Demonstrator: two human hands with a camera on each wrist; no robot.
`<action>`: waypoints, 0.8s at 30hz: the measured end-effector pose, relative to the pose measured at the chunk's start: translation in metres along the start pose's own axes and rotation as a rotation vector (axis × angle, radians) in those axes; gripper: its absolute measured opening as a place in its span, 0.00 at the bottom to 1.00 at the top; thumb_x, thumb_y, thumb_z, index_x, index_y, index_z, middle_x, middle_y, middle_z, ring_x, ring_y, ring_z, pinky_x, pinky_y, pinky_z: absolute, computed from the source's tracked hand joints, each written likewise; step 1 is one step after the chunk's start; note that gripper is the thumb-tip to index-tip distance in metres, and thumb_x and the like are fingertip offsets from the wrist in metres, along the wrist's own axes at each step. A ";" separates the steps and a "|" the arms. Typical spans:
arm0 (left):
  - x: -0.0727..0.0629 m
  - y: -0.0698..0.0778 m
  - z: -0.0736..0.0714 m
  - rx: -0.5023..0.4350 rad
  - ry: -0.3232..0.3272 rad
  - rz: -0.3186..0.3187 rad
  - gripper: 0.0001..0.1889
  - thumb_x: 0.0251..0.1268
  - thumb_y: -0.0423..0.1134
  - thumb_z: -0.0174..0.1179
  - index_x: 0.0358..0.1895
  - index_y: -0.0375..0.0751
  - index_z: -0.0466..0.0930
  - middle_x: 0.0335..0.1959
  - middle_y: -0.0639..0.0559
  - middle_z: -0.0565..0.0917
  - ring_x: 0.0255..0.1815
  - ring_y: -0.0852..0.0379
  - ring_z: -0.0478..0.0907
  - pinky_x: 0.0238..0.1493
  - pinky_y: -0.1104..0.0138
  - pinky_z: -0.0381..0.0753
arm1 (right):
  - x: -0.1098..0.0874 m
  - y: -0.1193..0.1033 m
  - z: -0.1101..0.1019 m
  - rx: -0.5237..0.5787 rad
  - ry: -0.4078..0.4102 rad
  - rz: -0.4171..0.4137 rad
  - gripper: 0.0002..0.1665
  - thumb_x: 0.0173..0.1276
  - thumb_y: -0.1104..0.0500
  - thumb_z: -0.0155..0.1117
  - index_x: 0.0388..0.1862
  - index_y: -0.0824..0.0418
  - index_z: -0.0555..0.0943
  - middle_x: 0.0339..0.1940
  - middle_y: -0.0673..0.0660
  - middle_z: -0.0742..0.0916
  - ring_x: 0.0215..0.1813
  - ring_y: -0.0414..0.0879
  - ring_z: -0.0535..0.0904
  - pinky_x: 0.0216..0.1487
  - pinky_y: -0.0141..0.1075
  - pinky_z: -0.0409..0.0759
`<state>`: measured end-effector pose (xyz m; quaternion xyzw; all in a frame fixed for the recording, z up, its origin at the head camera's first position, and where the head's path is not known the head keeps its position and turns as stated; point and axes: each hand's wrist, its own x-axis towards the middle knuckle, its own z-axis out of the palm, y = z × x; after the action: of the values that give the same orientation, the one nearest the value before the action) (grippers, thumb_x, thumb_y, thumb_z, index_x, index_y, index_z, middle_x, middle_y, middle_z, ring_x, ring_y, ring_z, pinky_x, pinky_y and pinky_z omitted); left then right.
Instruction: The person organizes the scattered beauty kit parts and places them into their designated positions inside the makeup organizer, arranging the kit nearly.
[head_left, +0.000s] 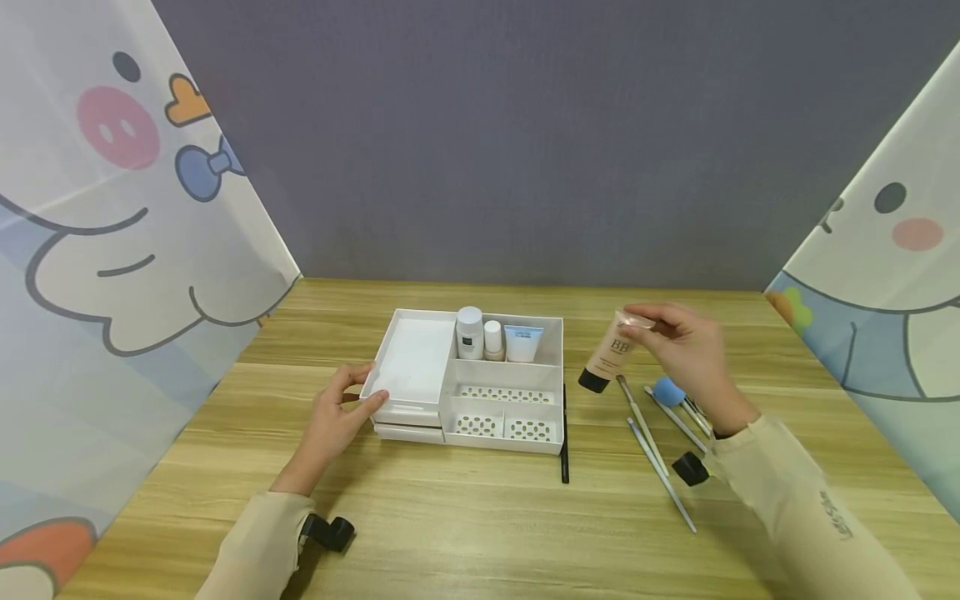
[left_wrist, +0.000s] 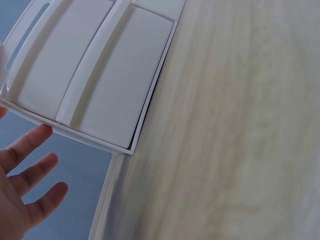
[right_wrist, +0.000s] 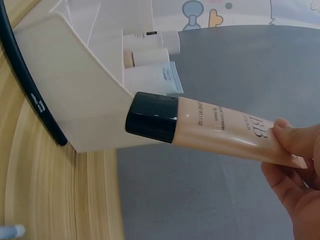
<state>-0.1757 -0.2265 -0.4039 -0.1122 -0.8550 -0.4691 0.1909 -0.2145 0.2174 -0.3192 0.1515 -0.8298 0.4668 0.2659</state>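
Note:
My right hand (head_left: 678, 337) pinches the crimped end of a beige BB cream tube (right_wrist: 220, 127) between thumb and fingers. The tube hangs tilted above the table, its black cap (right_wrist: 152, 117) pointing down toward the right side of a white desktop organizer (head_left: 502, 375). At the organizer's front left corner, my left hand (head_left: 330, 421) holds on with the thumb at the front edge and fingers against the left side. Some of those fingers spread away from the box in the left wrist view. The organizer's back compartment holds a white bottle (head_left: 470, 337), a smaller white-capped bottle (head_left: 493, 342) and a light blue tube (head_left: 522, 343).
A black pencil-like stick (head_left: 565, 450) lies along the organizer's right side. Farther right are several makeup brushes (head_left: 660, 475) and a blue sponge (head_left: 667, 392). A grey panel (head_left: 525, 150) stands behind the wooden table (head_left: 480, 533), with printed cloth on both sides.

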 end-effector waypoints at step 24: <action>-0.002 0.002 -0.001 -0.003 0.002 -0.001 0.17 0.63 0.29 0.66 0.54 0.34 0.77 0.60 0.39 0.80 0.52 0.60 0.74 0.48 0.63 0.76 | 0.008 -0.014 0.041 0.261 0.037 -0.362 0.18 0.47 0.83 0.72 0.39 0.76 0.85 0.38 0.69 0.86 0.42 0.37 0.81 0.44 0.24 0.80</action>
<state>-0.1734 -0.2259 -0.4027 -0.1115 -0.8542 -0.4705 0.1911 -0.2267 0.1745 -0.3221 0.3223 -0.7166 0.5174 0.3388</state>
